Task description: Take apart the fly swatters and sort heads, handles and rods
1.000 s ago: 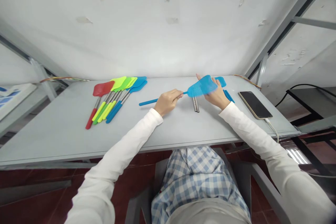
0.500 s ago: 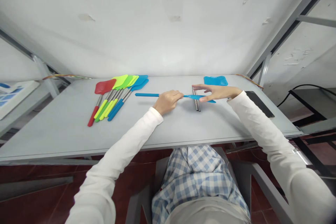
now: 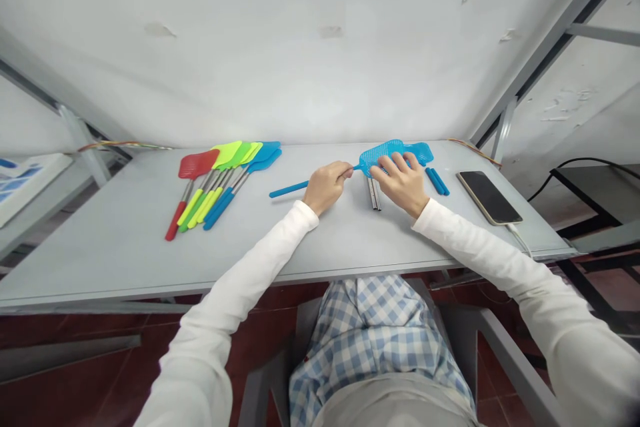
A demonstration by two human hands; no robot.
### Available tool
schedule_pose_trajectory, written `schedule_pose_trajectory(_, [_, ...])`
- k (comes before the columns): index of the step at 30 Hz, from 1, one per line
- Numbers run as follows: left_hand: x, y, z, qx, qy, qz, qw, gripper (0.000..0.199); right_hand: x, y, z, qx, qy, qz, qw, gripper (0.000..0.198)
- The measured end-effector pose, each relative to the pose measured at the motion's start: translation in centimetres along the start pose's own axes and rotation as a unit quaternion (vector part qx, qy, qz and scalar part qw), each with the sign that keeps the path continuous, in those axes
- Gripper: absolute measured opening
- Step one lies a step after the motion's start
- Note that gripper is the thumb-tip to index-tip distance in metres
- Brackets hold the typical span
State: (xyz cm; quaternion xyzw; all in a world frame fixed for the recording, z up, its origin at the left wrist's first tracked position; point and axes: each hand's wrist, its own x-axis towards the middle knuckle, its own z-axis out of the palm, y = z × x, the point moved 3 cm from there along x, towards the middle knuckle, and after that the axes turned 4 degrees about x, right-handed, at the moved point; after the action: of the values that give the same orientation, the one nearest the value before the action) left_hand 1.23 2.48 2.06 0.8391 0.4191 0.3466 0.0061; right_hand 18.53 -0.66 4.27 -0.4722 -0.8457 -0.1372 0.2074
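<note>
A blue fly swatter [image 3: 383,155] is held above the table, its perforated head turned up to face me. Closed round its shaft is my left hand [image 3: 325,187], with the blue handle [image 3: 289,189] sticking out to the left. My right hand [image 3: 401,183] rests spread fingers on the near edge of the swatter's head; its thumb is hard to make out. Under the head and beside my right hand lie a few metal tubes [image 3: 374,195], partly covered. Behind the held swatter, another blue swatter head [image 3: 423,152] lies on the table, partly hidden.
Several finished-looking swatters in red, yellow, green and blue [image 3: 220,177] lie fanned out at the left of the grey table [image 3: 125,247]. Two blue handle grips [image 3: 437,181] lie right of my right hand. A phone [image 3: 489,197] with a white cable is farther right. A white wall [image 3: 300,80] stands behind.
The swatter has rolled from edge-on to face-up, its head rising and handle end dipping. My right hand has moved from around the head to its near edge, uncovering the blue grips.
</note>
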Motion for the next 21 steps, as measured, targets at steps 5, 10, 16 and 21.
schedule_pose_trajectory(5, [-0.5,-0.4,-0.2,0.088,-0.007,0.028,0.996,0.027,-0.6,0.0,-0.2,0.024,-0.018,-0.063,0.998,0.044])
schedule_pose_trajectory(10, [-1.9,0.2,0.7,0.14,-0.019,0.078,0.987,0.027,1.7,3.5,-1.0,0.076,-0.087,-0.03,0.993,0.068])
schedule_pose_trajectory(16, [-1.1,-0.9,0.4,0.067,-0.008,-0.006,0.998,0.026,1.4,1.0,-2.0,0.009,-0.026,-0.05,0.998,0.026])
schedule_pose_trajectory(21, [0.2,-1.6,-2.0,0.025,0.068,-0.036,0.997,0.027,-1.6,-1.1,1.0,0.08,-0.085,-0.044,0.992,0.025])
